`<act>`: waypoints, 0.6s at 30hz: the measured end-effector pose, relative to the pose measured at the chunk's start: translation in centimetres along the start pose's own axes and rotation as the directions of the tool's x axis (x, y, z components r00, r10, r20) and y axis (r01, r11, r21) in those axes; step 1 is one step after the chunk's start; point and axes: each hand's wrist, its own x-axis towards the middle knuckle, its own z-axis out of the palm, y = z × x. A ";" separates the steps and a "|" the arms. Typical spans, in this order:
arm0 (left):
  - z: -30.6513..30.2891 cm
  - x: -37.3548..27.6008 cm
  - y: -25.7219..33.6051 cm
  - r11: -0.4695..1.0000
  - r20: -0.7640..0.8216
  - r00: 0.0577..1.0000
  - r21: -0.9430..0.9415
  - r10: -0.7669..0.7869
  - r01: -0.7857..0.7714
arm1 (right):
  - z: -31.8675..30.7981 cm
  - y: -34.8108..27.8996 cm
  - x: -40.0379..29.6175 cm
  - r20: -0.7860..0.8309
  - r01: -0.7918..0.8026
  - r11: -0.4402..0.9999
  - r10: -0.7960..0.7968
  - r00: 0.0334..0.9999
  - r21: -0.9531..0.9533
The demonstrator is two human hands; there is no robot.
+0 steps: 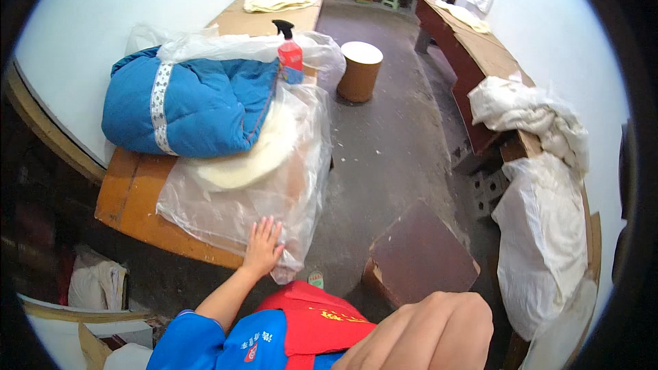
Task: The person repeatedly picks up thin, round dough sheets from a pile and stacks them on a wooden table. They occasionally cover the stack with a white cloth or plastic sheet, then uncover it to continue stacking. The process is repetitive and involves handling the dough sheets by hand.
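My left hand (263, 247) rests with fingers spread on a clear plastic sheet (241, 216) at the near corner of a wooden table (128, 190). Close to the camera at the bottom right, my right hand (426, 334) shows the back of its bent fingers; its palm and anything in it are hidden. A folded blue quilt (205, 103) with a patterned white band (160, 108) lies on the table. Under its edge, on the plastic, is a cream fibre pad (247, 164). Behind it stands a red spray bottle (291, 59) with a black trigger head.
A round stool (361, 72) with a white top stands on the floor. Nearer is a dark brown box-like block (424, 252). Along the right wall, a bench (478, 51) bears white bags of fibre (545, 241). More cream pads (280, 0) lie on the far table.
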 end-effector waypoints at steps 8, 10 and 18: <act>1.5 -0.3 -2.6 0.998 0.012 0.998 0.023 -0.058 0.058 | -11.2 -2.7 7.4 0.026 -0.500 0.865 0.501 0.865 -0.049; 1.8 0.0 -2.2 0.998 0.031 0.998 0.015 -0.058 0.058 | -13.2 -2.3 9.1 0.130 -0.542 0.834 0.551 0.824 -0.101; -0.7 2.1 -0.8 0.986 0.209 0.965 0.089 -0.156 0.140 | -20.7 -4.0 16.5 0.086 -0.685 0.674 0.727 0.681 -0.278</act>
